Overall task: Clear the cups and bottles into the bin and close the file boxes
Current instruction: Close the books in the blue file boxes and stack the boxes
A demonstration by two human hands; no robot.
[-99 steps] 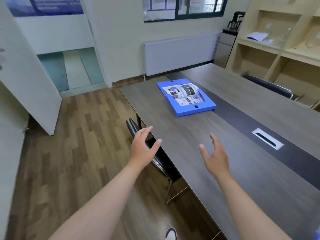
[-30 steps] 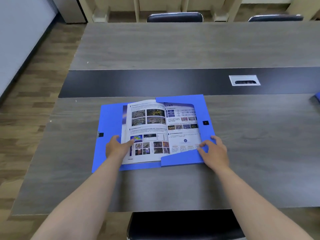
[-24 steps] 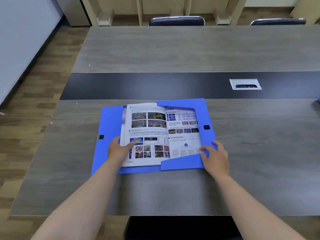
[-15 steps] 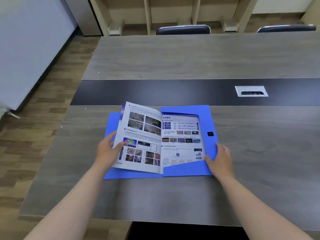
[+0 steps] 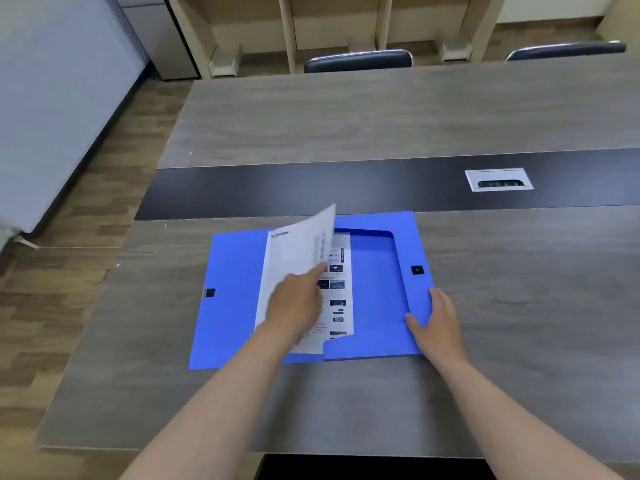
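Observation:
A blue file box [image 5: 375, 292] lies open on the grey table [image 5: 346, 116], its lid flap [image 5: 232, 292] spread flat to the left. Inside is a booklet [image 5: 296, 249] with its left half raised and folding over to the right. My left hand [image 5: 298, 306] presses on the back of that raised cover. The fingers of my right hand [image 5: 438, 323] lie along the box's right edge, with the thumb on the blue inner face. No cups, bottles or bin are in view.
A dark strip with a metal cable port [image 5: 498, 180] runs across the table's middle. Two chairs [image 5: 356, 60] [image 5: 564, 50] stand at the far side, shelving behind them. A dark chair [image 5: 363, 467] is under the near edge. A white panel [image 5: 52, 98] lines the left wall.
I walked up to the box and put both hands on it. My left hand lifted the booklet's left half and swung it rightward, past upright. My right hand stayed at the box's right edge.

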